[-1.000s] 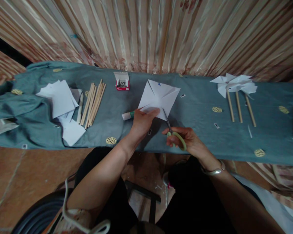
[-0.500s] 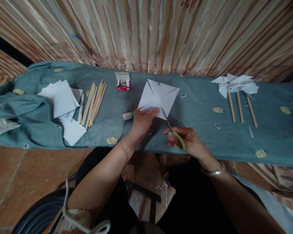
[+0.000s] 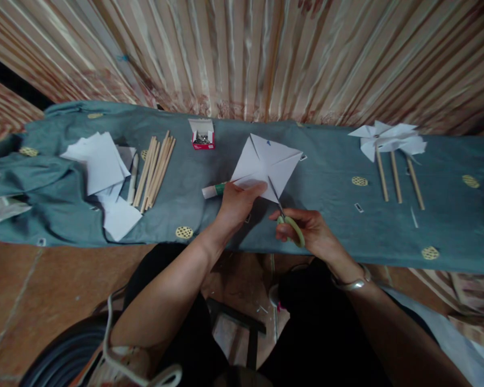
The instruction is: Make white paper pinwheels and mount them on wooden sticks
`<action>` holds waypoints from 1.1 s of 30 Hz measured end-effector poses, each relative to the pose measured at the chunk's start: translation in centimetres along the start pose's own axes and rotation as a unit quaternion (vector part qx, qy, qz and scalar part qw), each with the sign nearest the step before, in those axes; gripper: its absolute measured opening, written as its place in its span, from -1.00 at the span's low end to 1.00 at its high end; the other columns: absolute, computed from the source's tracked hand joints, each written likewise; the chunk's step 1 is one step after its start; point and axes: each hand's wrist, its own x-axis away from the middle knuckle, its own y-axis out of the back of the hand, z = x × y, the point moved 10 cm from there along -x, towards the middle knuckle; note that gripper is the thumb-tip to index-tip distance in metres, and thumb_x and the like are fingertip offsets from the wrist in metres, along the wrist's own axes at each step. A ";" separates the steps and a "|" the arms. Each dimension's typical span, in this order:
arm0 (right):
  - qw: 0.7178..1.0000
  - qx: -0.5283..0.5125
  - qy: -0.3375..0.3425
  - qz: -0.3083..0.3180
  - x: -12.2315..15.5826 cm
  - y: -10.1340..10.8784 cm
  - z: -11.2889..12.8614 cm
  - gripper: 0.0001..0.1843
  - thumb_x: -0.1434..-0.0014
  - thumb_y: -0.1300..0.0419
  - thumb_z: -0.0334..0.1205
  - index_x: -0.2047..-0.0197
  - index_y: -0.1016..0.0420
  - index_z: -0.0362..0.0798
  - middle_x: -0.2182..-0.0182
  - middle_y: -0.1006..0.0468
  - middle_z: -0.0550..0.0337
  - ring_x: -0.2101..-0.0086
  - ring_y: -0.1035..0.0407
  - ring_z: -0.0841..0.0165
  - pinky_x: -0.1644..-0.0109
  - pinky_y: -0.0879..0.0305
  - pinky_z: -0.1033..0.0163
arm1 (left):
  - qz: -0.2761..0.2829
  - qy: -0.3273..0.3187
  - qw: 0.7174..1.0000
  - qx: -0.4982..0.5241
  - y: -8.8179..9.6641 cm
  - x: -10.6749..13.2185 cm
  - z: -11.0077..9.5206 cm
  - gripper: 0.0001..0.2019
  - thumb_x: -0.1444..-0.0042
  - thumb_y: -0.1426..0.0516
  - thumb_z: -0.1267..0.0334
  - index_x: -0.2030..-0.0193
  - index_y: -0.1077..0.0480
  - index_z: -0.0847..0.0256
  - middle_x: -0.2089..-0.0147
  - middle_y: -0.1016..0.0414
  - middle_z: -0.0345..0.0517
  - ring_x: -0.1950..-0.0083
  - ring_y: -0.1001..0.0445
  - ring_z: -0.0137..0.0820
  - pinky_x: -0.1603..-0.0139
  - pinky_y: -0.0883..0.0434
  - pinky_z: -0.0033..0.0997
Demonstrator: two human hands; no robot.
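My left hand (image 3: 241,203) grips the near-left edge of a square white paper sheet (image 3: 272,161), thumb on top. Slits run inward from the sheet's corners, and a small blue mark shows near its far edge. In my right hand (image 3: 302,228) is a pair of scissors (image 3: 293,230) with pale green handles, fingers through the loops. The blades lie over the paper's near corner, pointing at its middle; they look almost closed. Beside my left hand rests a glue stick (image 3: 213,191) with a white cap and green label, partly hidden by the hand and paper.
Left on the cloth-covered table (image 3: 326,215) are white paper squares (image 3: 105,166), a whitish pen-like stick (image 3: 133,178) and several wooden sticks (image 3: 155,172). A small red box (image 3: 203,138) of metal pieces stands behind. Three paper pinwheels (image 3: 391,142) on sticks lie at right.
The paper has shifted slightly right and toward me, turning a little, with my left hand moving along. More of the glue stick's green label now shows. My right hand with the scissors has barely moved.
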 end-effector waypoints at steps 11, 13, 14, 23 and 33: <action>1.000 0.009 0.007 -0.017 0.0 0.3 0.5 -0.55 0.21 -0.50 0.10 0.34 -0.62 -0.03 0.63 -0.50 0.31 0.61 -0.36 0.47 0.54 -0.35 0.35 | 0.005 0.012 1.000 0.009 -0.2 0.4 -0.2 -0.86 0.19 -0.29 0.30 0.61 -0.40 0.19 0.56 -0.42 -0.22 0.52 -0.29 -0.47 0.51 -0.25 -0.46; 1.000 0.009 0.005 -0.017 0.0 0.3 0.4 -0.55 0.22 -0.51 0.10 0.34 -0.62 -0.03 0.63 -0.49 0.31 0.61 -0.35 0.47 0.55 -0.35 0.34 | 0.012 0.009 1.000 0.019 -0.3 0.4 -0.2 -0.88 0.19 -0.28 0.31 0.60 -0.42 0.19 0.55 -0.42 -0.22 0.52 -0.29 -0.48 0.50 -0.26 -0.46; 1.000 0.009 0.003 -0.017 0.0 0.3 0.4 -0.55 0.23 -0.51 0.09 0.35 -0.62 -0.03 0.63 -0.49 0.31 0.62 -0.35 0.47 0.55 -0.35 0.34 | 0.015 0.008 1.000 0.024 -0.4 0.3 -0.2 -0.89 0.18 -0.28 0.31 0.59 -0.42 0.19 0.55 -0.42 -0.22 0.52 -0.30 -0.48 0.49 -0.27 -0.46; 1.000 0.016 0.003 -0.012 0.0 0.4 0.3 -0.59 0.20 -0.51 0.04 0.33 -0.63 -0.02 0.61 -0.50 0.29 0.59 -0.36 0.45 0.53 -0.35 0.34 | 0.008 0.019 1.000 0.012 -0.2 0.3 0.3 -0.88 0.18 -0.28 0.31 0.58 -0.42 0.19 0.54 -0.42 -0.20 0.51 -0.29 -0.46 0.48 -0.27 -0.44; 1.000 0.021 0.011 -0.011 -0.1 0.2 0.5 -0.60 0.18 -0.49 0.07 0.35 -0.61 -0.02 0.63 -0.48 0.30 0.61 -0.34 0.46 0.56 -0.31 0.34 | 0.013 0.005 1.000 0.018 -0.2 0.4 0.1 -0.89 0.17 -0.29 0.31 0.56 -0.44 0.20 0.51 -0.47 -0.19 0.49 -0.35 -0.44 0.43 -0.29 -0.41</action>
